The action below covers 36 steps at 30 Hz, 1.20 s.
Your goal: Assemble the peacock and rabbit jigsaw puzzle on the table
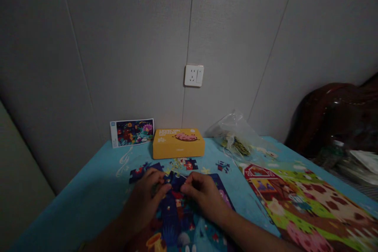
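Note:
My left hand (152, 191) and my right hand (203, 195) meet over a dark, partly joined jigsaw puzzle (171, 224) on the table. Between them is a dark blue puzzle piece (176, 181) at the puzzle's far edge. The left thumb and fingers pinch its left side, and the right thumb and forefinger grip its right side. Whether the piece is fully seated in its neighbours cannot be made out. Past my left hand lie joined dark pieces (144, 170). Loose pieces, one of them a red and dark blue piece (190, 164), lie beyond the hands.
A yellow puzzle box (178, 143) stands at the back, beside a picture card (132, 132) leaning on the wall. To the right are a clear plastic bag (234, 138) with pieces inside, a loose blue piece (223, 166) and a farm puzzle (307, 204).

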Tool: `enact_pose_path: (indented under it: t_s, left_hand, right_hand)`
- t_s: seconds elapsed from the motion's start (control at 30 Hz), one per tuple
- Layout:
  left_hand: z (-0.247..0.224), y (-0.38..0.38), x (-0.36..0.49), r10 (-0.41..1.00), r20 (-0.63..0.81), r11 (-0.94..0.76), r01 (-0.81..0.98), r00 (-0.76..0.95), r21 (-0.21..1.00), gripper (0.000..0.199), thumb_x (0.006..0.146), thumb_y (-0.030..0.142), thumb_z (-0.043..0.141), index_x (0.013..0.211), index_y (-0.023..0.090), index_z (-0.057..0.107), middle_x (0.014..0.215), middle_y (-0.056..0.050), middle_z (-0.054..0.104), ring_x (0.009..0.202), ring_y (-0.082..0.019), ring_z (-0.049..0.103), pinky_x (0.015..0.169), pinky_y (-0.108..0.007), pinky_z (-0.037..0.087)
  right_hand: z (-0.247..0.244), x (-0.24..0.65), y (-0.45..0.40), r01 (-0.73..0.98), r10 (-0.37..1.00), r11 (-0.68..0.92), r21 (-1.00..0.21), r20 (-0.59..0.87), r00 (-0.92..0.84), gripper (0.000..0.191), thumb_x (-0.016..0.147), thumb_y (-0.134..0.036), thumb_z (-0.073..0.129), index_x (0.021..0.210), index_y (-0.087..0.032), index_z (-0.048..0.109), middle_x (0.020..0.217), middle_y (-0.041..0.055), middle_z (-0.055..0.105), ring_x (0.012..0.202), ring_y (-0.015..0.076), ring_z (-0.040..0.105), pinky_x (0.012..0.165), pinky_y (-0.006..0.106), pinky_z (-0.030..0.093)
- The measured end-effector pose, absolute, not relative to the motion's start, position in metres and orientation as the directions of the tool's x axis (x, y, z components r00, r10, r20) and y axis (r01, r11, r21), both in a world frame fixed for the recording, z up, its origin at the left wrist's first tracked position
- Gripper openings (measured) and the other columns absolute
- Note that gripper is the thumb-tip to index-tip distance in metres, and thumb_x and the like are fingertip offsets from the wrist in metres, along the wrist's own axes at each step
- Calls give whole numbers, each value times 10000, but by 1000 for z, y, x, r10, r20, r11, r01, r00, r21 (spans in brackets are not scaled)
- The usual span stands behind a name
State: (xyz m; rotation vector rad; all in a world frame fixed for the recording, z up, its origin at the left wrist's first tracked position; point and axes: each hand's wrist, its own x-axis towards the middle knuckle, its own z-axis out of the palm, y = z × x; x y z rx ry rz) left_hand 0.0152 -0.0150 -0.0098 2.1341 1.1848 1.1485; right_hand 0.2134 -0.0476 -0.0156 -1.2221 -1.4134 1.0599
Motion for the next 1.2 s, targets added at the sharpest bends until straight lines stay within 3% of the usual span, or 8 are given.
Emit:
enact_pose_path:
  t_s: [0.23, 0.4, 0.57, 0.67, 0.83, 1.0, 1.13, 1.2]
  left_hand:
    - [-5, 16, -13, 932, 345, -349, 535, 111, 770, 297, 832, 500, 476, 829, 217, 565, 678, 1, 694, 696, -210, 653, 704, -315, 482]
    - [-14, 28, -16, 926, 358, -348, 624, 115, 700, 430, 788, 414, 519, 1143, 173, 545, 827, -31, 721, 860, -242, 651, 835, -361, 463]
    - [-13, 21, -15, 876, 382, -463, 732, 294, 499, 184, 810, 363, 526, 798, 201, 612, 721, -32, 649, 746, -220, 609, 718, -329, 438]
    - [-14, 18, -15, 851, 296, -525, 730, 434, 439, 243, 841, 340, 523, 654, 198, 588, 668, -29, 633, 676, -196, 582, 680, -316, 416]
    - [-13, 12, -11, 779, 333, -626, 636, 531, 451, 232, 879, 305, 530, 705, 183, 624, 716, -30, 655, 709, -176, 590, 764, -321, 431]
    - [-10, -1, -7, 650, 389, -747, 456, 653, 484, 149, 850, 265, 621, 981, 201, 655, 819, -25, 668, 790, -176, 602, 719, -278, 456]
    - [-17, -6, -7, 590, 390, -793, 418, 707, 443, 139, 901, 252, 540, 802, 205, 625, 804, -27, 665, 778, -175, 601, 745, -290, 465]
    - [-21, -4, -8, 636, 381, -763, 471, 671, 443, 163, 906, 266, 512, 783, 204, 599, 808, -33, 661, 764, -178, 604, 728, -291, 466]
  right_hand:
    - [-14, 226, -41, 9, 1000, -6, -1000, -6, 14, 401, 686, -530, 725, 751, -171, 559, 545, -29, 567, 440, 100, 451, 425, 226, 365]
    - [-19, 227, -40, 20, 999, 30, -999, 30, 27, 341, 702, -443, 736, 828, -171, 572, 574, -46, 552, 458, 88, 453, 421, 207, 389]
    - [-21, 230, -40, 125, 999, 45, -991, 47, 15, 261, 743, -375, 689, 873, -178, 579, 610, -44, 555, 489, 99, 475, 435, 212, 407]
    - [-20, 231, -40, 238, 997, 73, -968, 71, -14, 189, 778, -320, 645, 884, -176, 582, 614, -37, 573, 521, 105, 504, 488, 217, 413]
    - [-11, 228, -44, 315, 995, 82, -946, 62, -72, 128, 797, -276, 606, 874, -182, 564, 615, -35, 605, 516, 104, 511, 505, 213, 382]
    - [-2, 222, -55, 385, 970, 164, -908, 77, -232, 124, 822, -288, 607, 844, -166, 606, 696, 8, 679, 612, 125, 582, 573, 216, 402]
    - [4, 222, -60, 520, 920, 335, -786, 153, -361, 215, 851, -363, 619, 776, -166, 662, 694, 12, 671, 628, 134, 578, 593, 228, 395]
    - [7, 229, -56, 659, 932, 359, -660, 215, -292, 305, 904, -388, 555, 733, -167, 676, 690, 25, 660, 652, 147, 579, 633, 247, 405]
